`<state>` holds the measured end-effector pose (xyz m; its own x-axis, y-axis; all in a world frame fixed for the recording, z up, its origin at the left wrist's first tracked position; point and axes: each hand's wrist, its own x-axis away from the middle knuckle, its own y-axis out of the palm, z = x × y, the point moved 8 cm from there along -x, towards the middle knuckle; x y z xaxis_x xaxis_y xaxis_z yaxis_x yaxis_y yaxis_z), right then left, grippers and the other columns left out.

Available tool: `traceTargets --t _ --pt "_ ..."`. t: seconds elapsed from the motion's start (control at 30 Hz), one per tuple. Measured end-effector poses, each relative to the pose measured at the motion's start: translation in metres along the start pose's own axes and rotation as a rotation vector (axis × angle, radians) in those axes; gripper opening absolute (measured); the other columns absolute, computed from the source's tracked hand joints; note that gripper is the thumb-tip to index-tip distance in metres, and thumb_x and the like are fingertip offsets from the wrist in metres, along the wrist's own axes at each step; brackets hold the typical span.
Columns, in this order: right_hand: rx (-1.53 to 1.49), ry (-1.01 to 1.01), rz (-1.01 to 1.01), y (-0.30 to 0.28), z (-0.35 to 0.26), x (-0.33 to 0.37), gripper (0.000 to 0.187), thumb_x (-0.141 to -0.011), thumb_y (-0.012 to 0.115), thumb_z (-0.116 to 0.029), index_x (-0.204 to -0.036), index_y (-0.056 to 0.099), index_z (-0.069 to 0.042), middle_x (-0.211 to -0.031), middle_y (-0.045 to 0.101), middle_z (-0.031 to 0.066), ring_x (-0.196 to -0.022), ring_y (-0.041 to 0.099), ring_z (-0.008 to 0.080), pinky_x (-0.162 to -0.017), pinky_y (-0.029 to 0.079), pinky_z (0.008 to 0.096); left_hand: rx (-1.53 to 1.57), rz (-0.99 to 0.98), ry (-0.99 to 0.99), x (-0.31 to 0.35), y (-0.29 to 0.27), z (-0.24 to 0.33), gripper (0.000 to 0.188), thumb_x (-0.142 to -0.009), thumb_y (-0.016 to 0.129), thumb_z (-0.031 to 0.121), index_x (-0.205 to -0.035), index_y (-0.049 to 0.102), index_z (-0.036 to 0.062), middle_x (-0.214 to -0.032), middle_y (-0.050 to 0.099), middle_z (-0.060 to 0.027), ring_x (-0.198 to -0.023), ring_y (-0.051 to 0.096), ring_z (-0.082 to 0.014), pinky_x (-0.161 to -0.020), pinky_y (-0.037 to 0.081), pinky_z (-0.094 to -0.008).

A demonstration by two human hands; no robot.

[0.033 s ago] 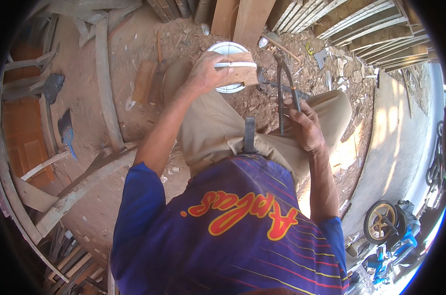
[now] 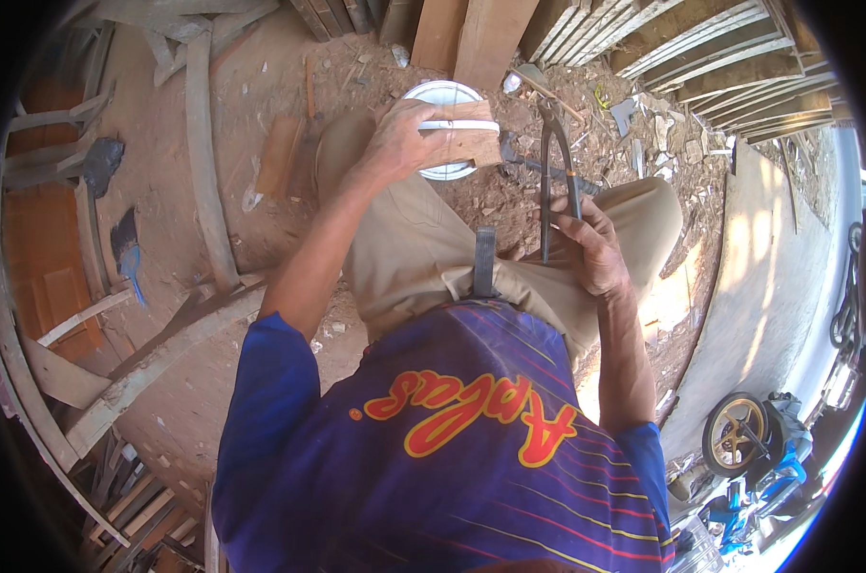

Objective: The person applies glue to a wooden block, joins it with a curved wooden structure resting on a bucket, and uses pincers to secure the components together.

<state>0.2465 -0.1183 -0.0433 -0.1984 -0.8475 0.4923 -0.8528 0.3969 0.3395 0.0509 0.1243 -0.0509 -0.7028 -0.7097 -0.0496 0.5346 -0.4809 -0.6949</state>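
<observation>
Two bare hands are at work. The left hand (image 2: 399, 145) grasps one pale brown, straight-sided wooden block (image 2: 473, 148), its fingers curled over the block's left side. The block has visible grain and one notch cut into its lower edge. One narrow, smooth white strip (image 2: 469, 125) runs across the block from the fingers to its right edge. The block lies over one round white container top (image 2: 442, 91) with a ridged rim, which shows above and below it; whether the two touch, I cannot tell. This all sits between the person's knees, toward the left one.

The right hand (image 2: 597, 250) grips one long, dark metal pincer-like tool (image 2: 574, 186) by its right handle. The tool has two slim handles, spread apart, meeting in one curved head that points away from the body. Tool and block stand apart.

One ribbed, dark strap end (image 2: 484, 263) lies on the smooth beige cloth trousers (image 2: 409, 234). Beyond the block, two flat brown wooden planks (image 2: 490, 38) stand side by side. The rough earth ground (image 2: 261, 229) is strewn with chips, and one wheel with gold spokes (image 2: 736, 435) shows at lower right.
</observation>
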Motion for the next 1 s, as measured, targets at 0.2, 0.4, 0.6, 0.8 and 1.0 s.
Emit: traceTargets --t 0.2,0.4,0.6,0.8,1.0 --pt "0.154 -0.081 -0.033 0.025 0.000 -0.003 0.012 -0.093 0.057 0.001 -0.097 0.067 -0.003 -0.120 0.072 0.0104 -0.106 0.065 0.0165 -0.093 0.053 0.0347 0.000 0.033 -0.013 0.001 0.003 0.003 0.030 -0.092 0.073 0.033 -0.107 0.073 0.0075 -0.108 0.074 -0.0157 -0.111 0.066 -0.0337 -0.102 0.046 -0.0457" --pt "0.313 -0.046 0.009 0.037 -0.018 -0.001 0.018 -0.094 0.053 0.001 -0.103 0.067 -0.005 -0.124 0.072 0.0109 -0.106 0.068 0.0135 -0.073 0.058 0.0261 -0.148 0.168 0.215 0.004 0.002 0.012 0.018 -0.097 0.066 0.027 -0.101 0.072 0.0103 -0.098 0.073 -0.0135 -0.100 0.066 -0.0328 -0.096 0.045 -0.0449" --pt "0.928 -0.326 -0.016 0.052 -0.055 -0.003 0.028 -0.087 0.055 0.006 -0.113 0.065 -0.001 -0.135 0.064 0.0166 -0.116 0.067 0.0277 -0.088 0.060 0.0367 -0.060 0.095 0.321 0.006 0.010 0.010 0.019 -0.098 0.064 0.023 -0.105 0.070 0.0067 -0.102 0.069 -0.0162 -0.104 0.065 -0.0355 -0.096 0.046 -0.0504" --pt "1.877 -0.782 0.047 0.080 -0.096 -0.001 0.073 -0.077 0.061 0.012 -0.147 0.050 -0.004 -0.153 0.041 0.0201 -0.143 0.042 0.0413 -0.113 0.045 0.0511 -0.053 0.120 0.164 0.006 0.012 -0.006 0.038 -0.095 0.066 0.026 -0.126 0.066 0.0054 -0.124 0.066 -0.0205 -0.122 0.058 -0.0383 -0.108 0.041 -0.0501" --pt "2.097 -0.946 -0.067 0.102 -0.118 -0.016 0.054 -0.086 0.061 0.003 -0.139 0.052 0.002 -0.154 0.042 0.0202 -0.147 0.038 0.0389 -0.117 0.042 0.0487 0.025 -0.020 0.058 0.009 0.017 -0.009 0.042 -0.097 0.063 0.027 -0.134 0.064 0.0083 -0.132 0.063 -0.0221 -0.126 0.055 -0.0393 -0.114 0.037 -0.0491"
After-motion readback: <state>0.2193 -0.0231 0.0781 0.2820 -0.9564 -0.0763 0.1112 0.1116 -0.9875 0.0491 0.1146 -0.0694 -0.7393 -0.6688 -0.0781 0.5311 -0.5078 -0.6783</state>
